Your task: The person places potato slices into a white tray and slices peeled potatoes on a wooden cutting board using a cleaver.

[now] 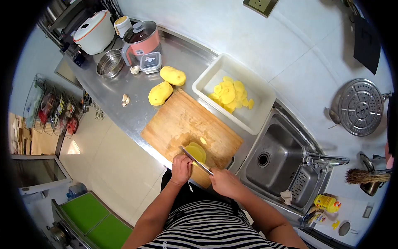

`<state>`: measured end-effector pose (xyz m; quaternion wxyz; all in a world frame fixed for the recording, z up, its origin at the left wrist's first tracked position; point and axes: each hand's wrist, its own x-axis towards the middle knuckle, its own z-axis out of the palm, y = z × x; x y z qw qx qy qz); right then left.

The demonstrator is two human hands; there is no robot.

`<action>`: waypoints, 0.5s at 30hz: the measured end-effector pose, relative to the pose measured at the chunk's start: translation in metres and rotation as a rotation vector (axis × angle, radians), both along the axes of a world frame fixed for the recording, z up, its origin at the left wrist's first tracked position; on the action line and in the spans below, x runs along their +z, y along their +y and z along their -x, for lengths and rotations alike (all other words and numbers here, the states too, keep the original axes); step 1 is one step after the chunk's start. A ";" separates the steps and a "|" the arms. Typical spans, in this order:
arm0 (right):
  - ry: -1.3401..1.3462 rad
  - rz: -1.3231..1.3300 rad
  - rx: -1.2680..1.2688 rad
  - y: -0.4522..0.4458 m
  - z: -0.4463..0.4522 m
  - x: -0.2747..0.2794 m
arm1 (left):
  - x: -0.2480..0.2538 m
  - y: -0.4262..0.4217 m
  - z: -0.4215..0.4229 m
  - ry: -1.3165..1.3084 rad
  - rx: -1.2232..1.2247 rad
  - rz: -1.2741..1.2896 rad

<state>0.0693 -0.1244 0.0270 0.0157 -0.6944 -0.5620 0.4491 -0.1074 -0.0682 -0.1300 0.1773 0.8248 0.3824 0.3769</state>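
Note:
My right hand (pixel 224 181) is closed round the handle of a kitchen knife (pixel 195 159), whose blade slants across the wooden cutting board (pixel 182 120). My left hand (pixel 181 169) presses with curled fingers on a potato at the near edge of the board, right beside the blade. Most of that potato is hidden by the fingers and the knife. Thin potato slices (pixel 195 152) lie overlapped on the far side of the blade, with one small slice (pixel 203 141) apart from them. Two whole peeled potatoes (pixel 161 93) rest just past the board's far left corner.
Behind the board stands a white tub (pixel 259 120) with yellow potato slices in it. A steel sink (pixel 273 145) with a tap lies to the right. Garlic (pixel 125 100), a lidded container (pixel 151 62), a pink pot (pixel 143 39) and a rice cooker (pixel 94 33) occupy the left counter.

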 end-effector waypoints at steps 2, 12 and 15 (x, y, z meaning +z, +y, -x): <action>0.008 -0.013 -0.001 0.003 0.003 -0.008 | -0.001 0.000 0.000 -0.013 -0.010 -0.005; 0.007 0.017 -0.035 0.016 0.016 -0.017 | 0.000 0.001 -0.001 -0.023 -0.007 -0.013; -0.011 -0.006 -0.030 0.019 0.022 -0.023 | -0.002 0.001 0.000 -0.020 -0.015 -0.024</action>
